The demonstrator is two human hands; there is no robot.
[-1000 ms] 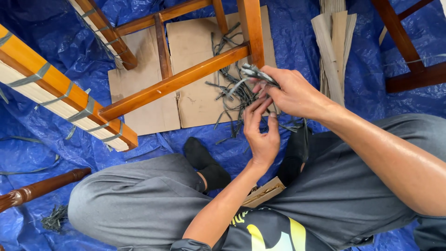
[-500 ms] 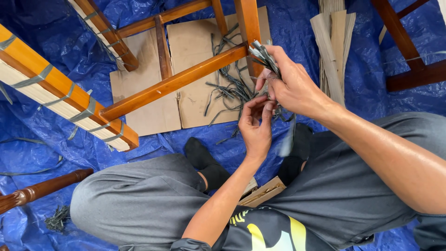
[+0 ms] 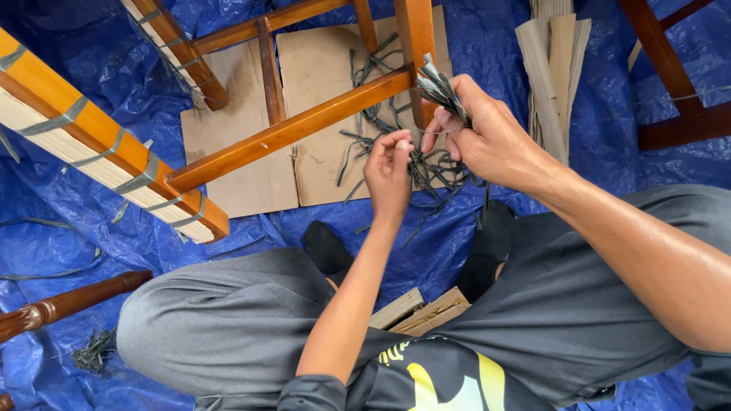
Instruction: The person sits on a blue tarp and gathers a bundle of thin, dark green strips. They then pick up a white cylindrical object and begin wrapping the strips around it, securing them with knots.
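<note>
- The right hand [image 3: 491, 137] is gripping a bundle of grey strips [image 3: 440, 87], fingers closed around it, its cut ends fanning out above the fist.
- The left hand [image 3: 388, 171] is hovering just beside it, fingertips pinched together on a thin strip end.
- Both hands are working near the wooden chair rail [image 3: 289, 131], above the blue tarp [image 3: 91, 228].
- More loose strips [image 3: 365, 114] are lying on the brown cardboard sheets [image 3: 251, 164] on the far side.
- Flat tan slats [image 3: 552, 68] are resting at far right.
</note>
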